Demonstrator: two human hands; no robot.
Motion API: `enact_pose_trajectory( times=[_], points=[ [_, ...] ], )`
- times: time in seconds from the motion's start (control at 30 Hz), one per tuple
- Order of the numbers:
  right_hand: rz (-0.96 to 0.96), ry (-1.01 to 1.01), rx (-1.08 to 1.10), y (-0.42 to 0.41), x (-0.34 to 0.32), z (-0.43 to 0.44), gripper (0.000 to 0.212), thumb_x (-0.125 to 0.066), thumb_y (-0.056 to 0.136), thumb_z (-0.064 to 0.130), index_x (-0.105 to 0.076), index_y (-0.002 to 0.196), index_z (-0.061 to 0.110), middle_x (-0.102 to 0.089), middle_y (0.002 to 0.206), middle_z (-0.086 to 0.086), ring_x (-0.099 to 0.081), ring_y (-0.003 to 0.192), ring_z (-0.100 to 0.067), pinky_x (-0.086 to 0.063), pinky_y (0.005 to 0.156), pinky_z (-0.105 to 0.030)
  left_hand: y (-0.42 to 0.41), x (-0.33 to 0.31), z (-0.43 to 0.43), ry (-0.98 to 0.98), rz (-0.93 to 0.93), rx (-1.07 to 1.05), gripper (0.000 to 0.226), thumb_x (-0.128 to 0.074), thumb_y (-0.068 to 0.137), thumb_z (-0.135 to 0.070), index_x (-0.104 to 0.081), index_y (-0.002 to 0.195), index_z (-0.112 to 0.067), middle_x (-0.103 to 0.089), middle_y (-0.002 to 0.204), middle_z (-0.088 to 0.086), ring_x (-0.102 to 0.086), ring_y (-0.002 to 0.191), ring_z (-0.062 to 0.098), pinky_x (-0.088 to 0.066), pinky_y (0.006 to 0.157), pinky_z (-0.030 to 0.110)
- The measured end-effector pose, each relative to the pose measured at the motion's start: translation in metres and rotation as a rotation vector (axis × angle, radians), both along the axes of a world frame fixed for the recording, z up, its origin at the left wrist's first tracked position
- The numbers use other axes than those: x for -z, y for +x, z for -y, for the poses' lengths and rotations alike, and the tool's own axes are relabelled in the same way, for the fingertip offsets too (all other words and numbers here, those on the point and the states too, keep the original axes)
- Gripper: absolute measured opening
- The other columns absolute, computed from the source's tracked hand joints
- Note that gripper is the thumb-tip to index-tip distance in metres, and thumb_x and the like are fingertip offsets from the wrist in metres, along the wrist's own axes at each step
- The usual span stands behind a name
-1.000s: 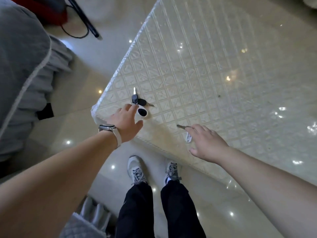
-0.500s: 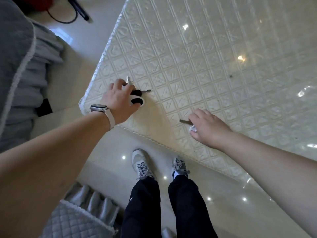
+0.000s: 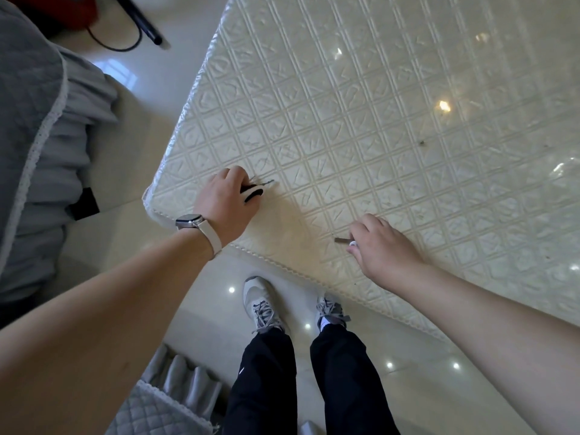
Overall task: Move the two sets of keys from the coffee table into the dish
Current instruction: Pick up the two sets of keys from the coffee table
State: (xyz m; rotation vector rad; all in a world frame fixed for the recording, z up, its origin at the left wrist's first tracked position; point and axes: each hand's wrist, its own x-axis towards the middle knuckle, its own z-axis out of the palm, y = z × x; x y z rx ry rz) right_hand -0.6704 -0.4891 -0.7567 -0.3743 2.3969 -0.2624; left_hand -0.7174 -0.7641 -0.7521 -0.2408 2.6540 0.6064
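Note:
On the coffee table, covered in a cream embossed mat, my left hand closes over the first set of keys near the table's left corner; a black-and-white fob and a key tip stick out from under the fingers. My right hand curls over the second set of keys close to the near edge; a dark key blade and a bit of white tag show at the fingertips. Both sets still touch the table. No dish is in view.
A grey covered sofa stands to the left, and a quilted grey cushion is at the bottom. A black cable and a pole lie on the glossy floor at the top left. My feet stand by the table's near edge.
My left hand has closed further over the fob set, hiding the upright key. My right hand's fingers have curled tighter around the second set.

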Motion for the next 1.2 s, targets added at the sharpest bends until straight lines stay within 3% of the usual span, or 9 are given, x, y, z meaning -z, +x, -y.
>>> enact_pose_trajectory(
  times=[0.1, 0.23, 0.5, 0.57, 0.63, 0.7, 0.87, 1.03, 1.2],
  points=[
    [-0.005, -0.008, 0.021, 0.001, 0.001, 0.000, 0.016, -0.055, 0.095, 0.024, -0.055, 0.103, 0.010, -0.051, 0.112, -0.009, -0.050, 0.105, -0.030, -0.044, 0.085, -0.040, 0.001, 0.000, -0.005, 0.011, 0.004, -0.034, 0.026, -0.063, 0.085, -0.030, -0.054, 0.101, -0.012, -0.058, 0.095, 0.003, -0.052, 0.087, 0.028, -0.034, 0.067, 0.032],
    [0.003, 0.002, 0.026, 0.002, 0.000, 0.002, 0.019, -0.051, 0.098, 0.024, -0.053, 0.109, 0.010, -0.048, 0.119, -0.009, -0.045, 0.112, -0.028, -0.040, 0.091, -0.037, 0.002, -0.001, -0.011, 0.031, 0.045, -0.098, 0.039, -0.062, 0.086, -0.028, -0.055, 0.122, -0.015, -0.064, 0.113, 0.009, -0.058, 0.100, 0.031, -0.041, 0.077, 0.034],
    [0.049, -0.009, 0.014, 0.003, -0.004, 0.002, 0.015, -0.047, 0.099, 0.023, -0.051, 0.107, 0.011, -0.054, 0.117, -0.007, -0.051, 0.108, -0.029, -0.040, 0.084, -0.036, 0.012, -0.011, -0.025, 0.120, 0.080, -0.171, 0.038, -0.064, 0.084, -0.026, -0.061, 0.120, -0.017, -0.064, 0.114, 0.006, -0.060, 0.098, 0.024, -0.044, 0.079, 0.030],
    [0.070, -0.026, 0.051, 0.003, -0.009, 0.002, 0.014, -0.050, 0.097, 0.023, -0.054, 0.103, 0.010, -0.057, 0.112, -0.007, -0.054, 0.105, -0.030, -0.041, 0.081, -0.037, 0.016, -0.019, -0.030, 0.155, 0.069, -0.194, 0.036, -0.066, 0.083, -0.027, -0.063, 0.117, -0.018, -0.066, 0.107, 0.003, -0.061, 0.090, 0.020, -0.046, 0.074, 0.027],
    [0.110, -0.050, 0.118, 0.004, -0.018, 0.002, 0.014, -0.052, 0.095, 0.023, -0.057, 0.099, 0.010, -0.059, 0.107, -0.007, -0.056, 0.099, -0.030, -0.043, 0.077, -0.037, 0.021, -0.031, -0.036, 0.206, 0.064, -0.235, 0.032, -0.067, 0.083, -0.026, -0.064, 0.114, -0.017, -0.065, 0.099, 0.000, -0.058, 0.076, 0.010, -0.041, 0.061, 0.011],
    [0.139, -0.097, 0.228, 0.004, -0.032, 0.002, 0.012, -0.055, 0.093, 0.023, -0.058, 0.095, 0.011, -0.060, 0.103, -0.006, -0.057, 0.094, -0.028, -0.042, 0.071, -0.034, 0.025, -0.046, -0.043, 0.262, 0.067, -0.292, 0.029, -0.067, 0.084, -0.025, -0.065, 0.111, -0.016, -0.065, 0.094, -0.002, -0.056, 0.070, 0.002, -0.038, 0.053, 0.005],
    [0.169, -0.222, 0.528, -0.001, -0.091, 0.007, 0.012, -0.058, 0.090, 0.027, -0.056, 0.082, 0.018, -0.062, 0.076, 0.002, -0.058, 0.074, -0.024, -0.042, 0.062, -0.033, 0.034, -0.096, -0.058, 0.367, 0.095, -0.377, 0.030, -0.068, 0.080, -0.024, -0.066, 0.110, -0.020, -0.069, 0.091, -0.005, -0.062, 0.076, 0.006, -0.041, 0.060, 0.012],
    [0.129, -0.315, 0.693, -0.006, -0.159, 0.013, 0.014, -0.062, 0.086, 0.029, -0.060, 0.083, 0.016, -0.067, 0.072, -0.002, -0.059, 0.065, -0.022, -0.043, 0.057, -0.031, 0.032, -0.161, -0.072, 0.508, 0.073, -0.440, 0.021, -0.067, 0.081, -0.023, -0.061, 0.100, -0.031, -0.071, 0.083, -0.004, -0.069, 0.074, 0.014, -0.050, 0.057, 0.019],
    [0.087, -0.411, 0.846, -0.007, -0.228, 0.023, 0.015, -0.062, 0.085, 0.028, -0.057, 0.075, 0.018, -0.065, 0.065, -0.007, -0.052, 0.051, -0.020, -0.042, 0.051, -0.034, 0.031, -0.230, -0.075, 0.619, 0.057, -0.434, 0.022, -0.067, 0.081, -0.017, -0.060, 0.098, -0.031, -0.072, 0.088, -0.001, -0.070, 0.080, 0.023, -0.056, 0.071, 0.036]
  ],
)
